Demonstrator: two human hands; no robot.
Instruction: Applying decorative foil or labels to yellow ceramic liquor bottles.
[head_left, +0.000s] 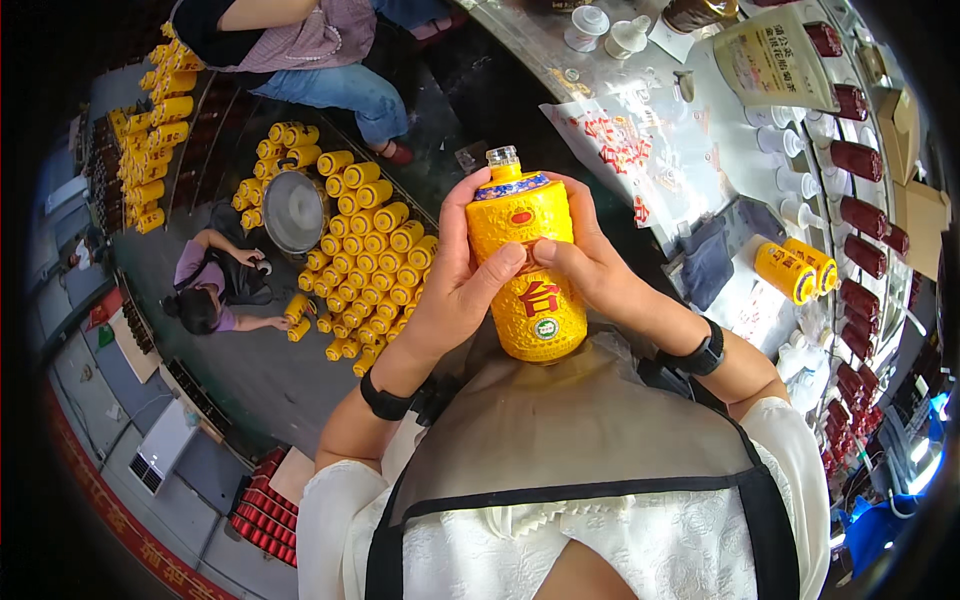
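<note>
A yellow embossed bottle (530,225) with a blue patterned collar and a clear glass neck stands upright in front of my apron. My left hand (452,270) wraps its left side, thumb on the front. From the right, my right hand (590,250) grips it the same way. Both thumbs meet over a small reddish-brown label (530,257) on the bottle's front and press on it. Fingers behind the bottle are hidden. The neck bears no cap.
To the right is a work table (660,240) with a printed plastic bag (630,145), dark blue cloth (708,265), two yellow bottles (785,270) and dark red bottles (857,160). Many yellow bottles (375,240) stand at left near a round metal pot (295,212). Two other people (215,280) sit nearby.
</note>
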